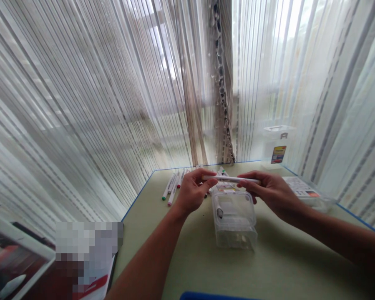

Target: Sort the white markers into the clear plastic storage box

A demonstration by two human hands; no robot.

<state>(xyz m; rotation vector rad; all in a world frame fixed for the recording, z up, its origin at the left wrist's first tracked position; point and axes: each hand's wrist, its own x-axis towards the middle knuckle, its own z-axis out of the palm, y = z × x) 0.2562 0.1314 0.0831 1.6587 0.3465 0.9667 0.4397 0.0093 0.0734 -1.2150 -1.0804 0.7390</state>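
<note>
A white marker (226,178) lies level between my two hands, above a clear plastic box. My left hand (196,188) pinches its left end between thumb and fingers. At the other end, my right hand (266,188) grips it the same way. Below them stands the clear box (236,235), with one grey-tipped marker (219,208) visible inside it. Several white markers with coloured ends, among them a green-ended marker (166,189) and a pink-ended marker (172,196), lie on the table behind my left hand. My hands partly hide the markers farther back.
A tall clear container (273,148) with a coloured label stands at the table's back right. Nearer, a flat clear case (312,193) lies right of my right hand. The green table (187,258) has a blue edge. A blue object (215,296) shows at the bottom. Striped curtains (112,91) hang behind.
</note>
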